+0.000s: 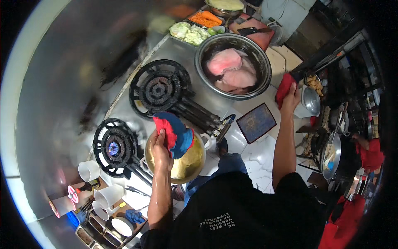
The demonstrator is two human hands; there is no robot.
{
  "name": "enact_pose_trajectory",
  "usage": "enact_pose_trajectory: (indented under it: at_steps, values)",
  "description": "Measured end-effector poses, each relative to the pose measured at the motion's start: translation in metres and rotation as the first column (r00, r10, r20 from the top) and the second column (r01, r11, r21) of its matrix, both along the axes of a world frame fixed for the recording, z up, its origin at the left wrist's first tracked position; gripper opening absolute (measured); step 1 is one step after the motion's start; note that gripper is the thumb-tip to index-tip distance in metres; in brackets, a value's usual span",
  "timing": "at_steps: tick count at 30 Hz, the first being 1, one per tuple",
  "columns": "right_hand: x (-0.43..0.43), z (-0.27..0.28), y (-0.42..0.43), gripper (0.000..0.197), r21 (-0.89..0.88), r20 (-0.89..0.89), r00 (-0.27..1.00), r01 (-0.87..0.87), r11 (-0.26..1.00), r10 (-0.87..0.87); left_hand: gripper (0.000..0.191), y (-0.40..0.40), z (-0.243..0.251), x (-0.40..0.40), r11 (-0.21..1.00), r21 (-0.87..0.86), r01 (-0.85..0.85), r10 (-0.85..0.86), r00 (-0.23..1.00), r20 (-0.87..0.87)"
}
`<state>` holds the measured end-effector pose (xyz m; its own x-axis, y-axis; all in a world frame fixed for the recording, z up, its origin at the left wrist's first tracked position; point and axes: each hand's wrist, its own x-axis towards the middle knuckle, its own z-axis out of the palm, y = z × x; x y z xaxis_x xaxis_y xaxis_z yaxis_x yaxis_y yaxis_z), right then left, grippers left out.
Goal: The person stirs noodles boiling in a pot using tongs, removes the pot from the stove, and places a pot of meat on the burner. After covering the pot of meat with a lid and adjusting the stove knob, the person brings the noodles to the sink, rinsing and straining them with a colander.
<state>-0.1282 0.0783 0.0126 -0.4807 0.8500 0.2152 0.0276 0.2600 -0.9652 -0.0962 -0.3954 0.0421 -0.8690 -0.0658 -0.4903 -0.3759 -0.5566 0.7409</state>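
Note:
My left hand [162, 154] grips a red and blue cloth [175, 135], held over a wide two-handled metal pot [189, 168]. The pot's inside looks golden, and the cloth hides part of it. Out to the right, my right hand [290, 98] is closed around a red cloth [284, 88]. Beyond my hands stands a large round pot [199, 67] with pale pink pieces of meat [225, 62] in dark liquid. Left of the golden pot, a blue flame burns in a black gas burner [113, 149]. A second burner [158, 88] shows no flame.
Shredded carrots [202, 20], cut cabbage [189, 33] and a red cutting board [259, 34] lie at the back. White plastic jugs [108, 196] stand at lower left. A mat [256, 123] lies on the tiled floor. At right are a wok [331, 157] and a person's red sleeve [370, 154].

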Motion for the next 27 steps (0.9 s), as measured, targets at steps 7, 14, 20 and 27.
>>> enact_pose_trajectory:
  at_steps: [7,14,20,27]
  values:
    - [-0.138,-0.032,0.122,0.059,0.297,0.32,0.947,-0.063,0.953,-0.038,0.024,0.152,-0.048,-0.118,0.937,-0.311,-0.156,0.118,0.983,-0.138]
    - [-0.242,-0.086,0.167,0.066,0.046,0.588,0.641,-0.635,0.771,0.493,0.027,0.235,-0.12,-0.199,0.707,-0.694,-0.135,0.001,0.982,-0.189]
    - [-0.256,-0.075,0.169,0.063,-0.063,0.536,0.644,-0.614,0.787,0.545,0.022,0.235,-0.121,-0.227,0.957,-0.286,-0.046,0.092,0.984,0.15]
    - [-0.223,-0.064,0.15,0.048,-0.095,0.442,0.736,-0.53,0.843,0.513,0.022,0.211,-0.156,-0.212,0.982,-0.188,-0.001,0.033,0.986,0.164]
